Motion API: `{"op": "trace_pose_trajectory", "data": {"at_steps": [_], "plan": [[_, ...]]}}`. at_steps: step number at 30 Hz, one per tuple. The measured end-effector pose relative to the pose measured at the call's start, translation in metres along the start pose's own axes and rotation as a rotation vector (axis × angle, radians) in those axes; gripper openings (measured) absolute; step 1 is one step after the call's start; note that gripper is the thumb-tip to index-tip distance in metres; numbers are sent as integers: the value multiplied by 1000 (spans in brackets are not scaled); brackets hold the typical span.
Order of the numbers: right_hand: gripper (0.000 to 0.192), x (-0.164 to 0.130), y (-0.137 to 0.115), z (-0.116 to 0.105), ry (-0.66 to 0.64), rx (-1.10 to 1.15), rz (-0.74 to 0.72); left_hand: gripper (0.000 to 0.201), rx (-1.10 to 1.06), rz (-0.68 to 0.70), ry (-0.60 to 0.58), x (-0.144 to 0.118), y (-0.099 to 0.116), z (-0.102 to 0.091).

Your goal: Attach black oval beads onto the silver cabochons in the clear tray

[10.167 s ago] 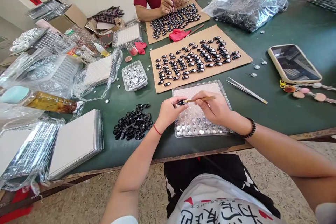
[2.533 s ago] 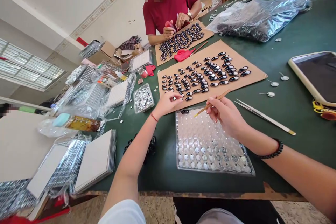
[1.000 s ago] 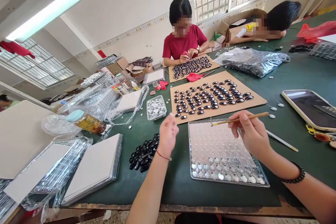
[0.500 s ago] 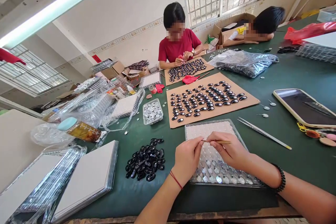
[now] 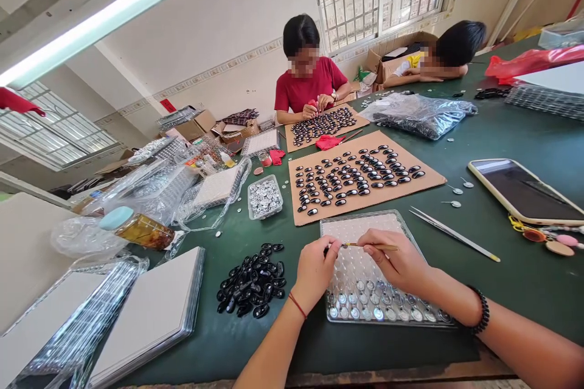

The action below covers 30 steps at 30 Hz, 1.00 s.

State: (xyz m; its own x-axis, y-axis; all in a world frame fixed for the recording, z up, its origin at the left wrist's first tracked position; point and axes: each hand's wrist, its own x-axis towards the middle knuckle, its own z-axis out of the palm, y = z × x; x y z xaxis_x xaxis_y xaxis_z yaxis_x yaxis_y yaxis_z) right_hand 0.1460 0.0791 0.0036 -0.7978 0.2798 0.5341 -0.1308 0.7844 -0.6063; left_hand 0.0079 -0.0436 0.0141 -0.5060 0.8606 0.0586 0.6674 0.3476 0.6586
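Now I'm mid-assembly over the clear tray (image 5: 347,225), near the tabletop's near edge: my left hand (image 5: 314,270) pinches a small piece, too tiny to identify, while my right hand (image 5: 399,264) grips the thin stick (image 5: 371,246), fingers closed, its tip meeting that piece; next likely needs steady, precise placing

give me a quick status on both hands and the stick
Left hand pinches a small dark piece. Right hand holds thin stick, tip at piece. Both over clear tray.

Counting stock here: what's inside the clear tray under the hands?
The tray holds silver discs in its near rows; far rows look bare. The left hand and right hand cover its middle.
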Motion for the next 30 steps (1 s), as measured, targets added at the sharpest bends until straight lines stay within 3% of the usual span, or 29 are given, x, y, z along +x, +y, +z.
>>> {"op": "trace_pose_trajectory", "data": {"at_steps": [6, 12, 15, 19, 22, 26, 30], "plan": [[13, 2, -1, -2, -43, -25, -9, 28, -28, 6, -21, 0, 0, 0], [14, 2, -2, -2, 3, -20, 17, 27, -121, -22, -2, 2, 1, -3], [17, 1, 0, -3, 62, 1, 43, 27, -223, -51, 11, 4, -1, -7], [19, 1, 2, -7, 205, 42, 115, 29, -339, -141, 136, 8, -6, -10], [19, 0, 2, -9, 248, 100, 151, 30, -372, -198, 78, 9, -8, -5], [16, -2, -2, -8, 184, 114, 77, 29, -429, -173, -31, 6, -5, 6], [15, -3, -5, -7, 69, 120, -12, 29, -402, -144, -51, 5, -2, 8]]}}
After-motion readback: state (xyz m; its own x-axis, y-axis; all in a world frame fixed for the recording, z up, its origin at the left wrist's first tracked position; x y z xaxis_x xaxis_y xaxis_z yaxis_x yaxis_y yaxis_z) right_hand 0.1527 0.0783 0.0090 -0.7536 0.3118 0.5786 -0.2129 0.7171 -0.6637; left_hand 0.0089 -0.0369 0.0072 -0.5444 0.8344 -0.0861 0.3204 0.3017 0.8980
